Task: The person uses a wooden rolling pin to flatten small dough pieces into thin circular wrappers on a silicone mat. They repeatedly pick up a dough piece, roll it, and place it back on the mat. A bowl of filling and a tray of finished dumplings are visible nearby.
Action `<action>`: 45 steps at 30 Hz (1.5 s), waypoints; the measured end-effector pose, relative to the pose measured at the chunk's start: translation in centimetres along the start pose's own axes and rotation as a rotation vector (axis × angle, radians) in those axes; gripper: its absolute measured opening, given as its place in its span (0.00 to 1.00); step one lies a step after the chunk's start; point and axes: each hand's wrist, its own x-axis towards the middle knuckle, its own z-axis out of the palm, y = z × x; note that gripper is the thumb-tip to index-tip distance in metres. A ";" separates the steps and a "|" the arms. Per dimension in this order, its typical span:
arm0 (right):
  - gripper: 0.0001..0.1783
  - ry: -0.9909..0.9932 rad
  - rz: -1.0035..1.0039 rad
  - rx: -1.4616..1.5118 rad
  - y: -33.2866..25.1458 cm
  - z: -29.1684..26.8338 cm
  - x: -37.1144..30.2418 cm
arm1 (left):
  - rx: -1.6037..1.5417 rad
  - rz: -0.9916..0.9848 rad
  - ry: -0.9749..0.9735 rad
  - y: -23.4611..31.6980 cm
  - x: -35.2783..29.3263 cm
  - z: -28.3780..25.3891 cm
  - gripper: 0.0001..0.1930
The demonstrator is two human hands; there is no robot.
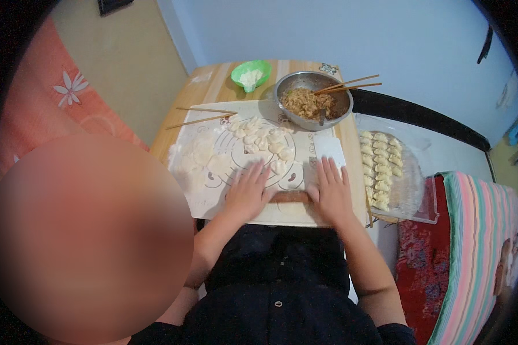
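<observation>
Both palms lie flat across the ends of a brown wooden rolling pin (290, 197) near the front edge of a white printed kneading mat (253, 218). My left hand (247, 191) is over the pin's left end, its fingers stretched forward. At the right end rests my right hand (331, 188), fingers also extended and slightly apart. Any dough beneath the pin is hard to make out. Just beyond the hands, several small pale dough pieces (262, 140) are scattered over the mat's printed circle. Loose flour (200, 154) covers the mat's left side.
At the back of the wooden table (209, 77) stand a green bowl (262, 68) of white flour and a steel bowl (346, 103) of filling with chopsticks. More chopsticks (198, 121) lie at left. Right of the table, a clear tray (411, 192) holds rows of dumplings (381, 167).
</observation>
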 end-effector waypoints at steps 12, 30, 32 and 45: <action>0.30 -0.054 -0.090 0.276 -0.9 -3.2 -6.4 | -0.337 0.081 -0.449 4.3 4.2 0.1 0.17; 0.29 0.198 -0.181 0.332 1.4 -1.8 -4.8 | -0.581 -0.164 -0.121 -4.1 3.9 -3.9 0.08; 0.28 0.265 -0.077 0.350 1.3 -1.3 -5.0 | -0.459 -0.278 0.034 -8.2 5.0 -4.9 0.08; 0.24 0.460 0.293 0.469 2.4 0.6 -5.4 | 0.092 -0.100 0.029 -10.7 8.8 -0.5 0.22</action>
